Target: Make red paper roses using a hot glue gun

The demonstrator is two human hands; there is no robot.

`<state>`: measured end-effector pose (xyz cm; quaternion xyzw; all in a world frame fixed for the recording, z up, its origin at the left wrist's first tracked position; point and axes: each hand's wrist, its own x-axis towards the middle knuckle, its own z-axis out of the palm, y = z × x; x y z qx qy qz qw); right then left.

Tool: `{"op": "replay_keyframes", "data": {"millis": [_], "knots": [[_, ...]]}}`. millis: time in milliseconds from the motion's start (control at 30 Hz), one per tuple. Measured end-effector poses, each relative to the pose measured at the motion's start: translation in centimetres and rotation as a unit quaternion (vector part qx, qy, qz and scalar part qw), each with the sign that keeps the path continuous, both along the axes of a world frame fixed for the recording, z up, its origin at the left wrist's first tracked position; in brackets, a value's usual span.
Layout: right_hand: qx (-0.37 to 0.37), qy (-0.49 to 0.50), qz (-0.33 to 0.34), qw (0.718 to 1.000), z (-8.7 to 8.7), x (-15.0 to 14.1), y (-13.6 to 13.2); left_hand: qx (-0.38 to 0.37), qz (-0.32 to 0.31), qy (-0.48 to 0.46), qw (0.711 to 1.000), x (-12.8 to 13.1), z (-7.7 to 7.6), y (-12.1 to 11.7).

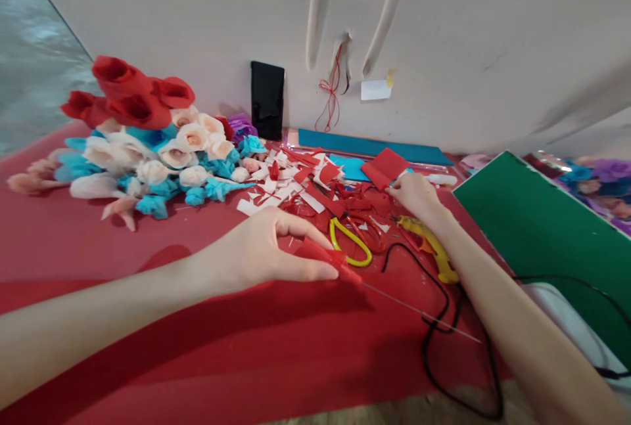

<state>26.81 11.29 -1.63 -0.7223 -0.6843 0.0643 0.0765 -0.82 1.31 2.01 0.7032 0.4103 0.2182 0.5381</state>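
While my left hand (266, 247) clamps the red paper piece (345, 267) between thumb and forefinger, light pressure should steady it without crushing its folds, the thin stem (394, 299) slanting down rightward; the forearm enters low from the left, thumb beneath forefinger. Farther right, on the counter (296, 359), lie the red squares (385, 167), where a flat, gentle touch would best avoid creases; my right hand (417, 195) reaches forward, fingers bent at their edge, though I cannot tell whether that grip is closed.
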Motion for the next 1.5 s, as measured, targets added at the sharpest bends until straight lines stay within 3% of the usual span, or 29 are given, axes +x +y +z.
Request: {"op": "replay_keyframes", "data": {"millis": [100, 267, 333, 433, 500, 567, 633, 767, 933, 1100, 1233, 1300, 1367, 1500], "knots": [[-0.052, -0.060, -0.018, 0.997, 0.1, -0.1, 0.0, 0.048, -0.005, 0.016, 0.999, 0.1, 0.1, -0.2], [-0.132, -0.056, 0.078, 0.987, 3.1, -1.0, -1.7, 0.110, 0.002, 0.025, 0.994, 0.1, 0.0, -0.5], [-0.107, -0.037, 0.119, 0.986, 4.7, -2.0, -3.3, 0.129, 0.006, 0.020, 0.991, 0.1, -0.1, -0.5], [0.006, 0.004, 0.173, 0.985, 6.4, -4.1, -6.7, 0.135, 0.006, 0.008, 0.991, 0.1, -0.1, -0.5], [0.130, 0.092, 0.293, 0.943, 6.7, -5.3, -9.1, 0.131, 0.000, -0.002, 0.991, 0.1, -0.1, -0.6], [0.104, 0.132, 0.377, 0.911, 6.6, -6.2, -10.9, 0.132, -0.002, -0.008, 0.991, 0.0, -0.1, -0.7], [0.068, 0.138, 0.411, 0.899, 6.2, -6.5, -11.9, 0.143, 0.003, -0.005, 0.990, 0.0, -0.1, -0.8], [0.057, 0.160, 0.411, 0.896, 5.8, -6.5, -12.0, 0.163, 0.003, 0.004, 0.987, 0.0, -0.1, -0.9], [0.072, 0.316, 0.370, 0.871, 6.6, -6.3, -12.2, 0.153, -0.003, -0.012, 0.988, -0.1, 0.1, -1.0], [0.031, 0.487, 0.312, 0.815, 6.6, -6.4, -12.9, 0.144, -0.014, -0.025, 0.989, 0.0, 0.1, -1.1], [-0.087, 0.617, 0.261, 0.738, 6.4, -6.6, -12.6, 0.144, -0.014, -0.033, 0.989, 0.0, -0.1, -1.0], [-0.125, 0.644, 0.245, 0.714, 6.3, -6.4, -12.4, 0.154, -0.009, -0.038, 0.987, -0.1, -0.2, -1.0], [-0.094, 0.625, 0.230, 0.740, 6.4, -6.1, -12.2, 0.164, -0.007, -0.037, 0.986, -0.1, -0.2, -1.0], [0.036, 0.452, 0.218, 0.864, 6.5, -5.6, -12.2, 0.180, 0.005, -0.024, 0.983, -0.1, -0.2, -1.0]]}}
